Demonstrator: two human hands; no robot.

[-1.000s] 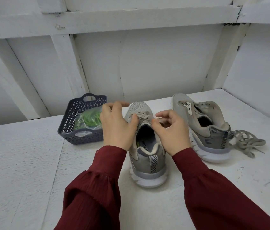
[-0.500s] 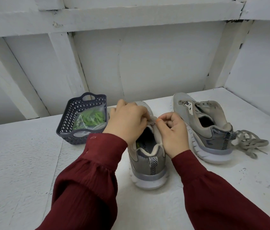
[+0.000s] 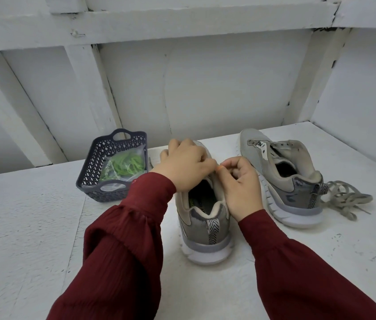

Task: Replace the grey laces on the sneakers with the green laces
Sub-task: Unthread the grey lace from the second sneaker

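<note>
Near sneaker (image 3: 205, 227) sits heel towards me on the worktop (image 3: 20, 227). Left hand (image 3: 184, 168) is curled over its tongue area, right hand (image 3: 240, 188) at the collar edge w/ thumb to fingertips. Both grips are closed in, but can't tell if they're clamped on a lace bc it's hidden. 2nd sneaker (image 3: 281, 176) to the right is unlaced, grey laces (image 3: 344, 197) piled by its heel. Green laces (image 3: 124, 166) are bagged in the basket (image 3: 94, 167), back left.

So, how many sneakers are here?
2. One sneaker stands in the middle, under the left hand and right hand; the other sneaker stands to its right, beside grey laces.
</note>
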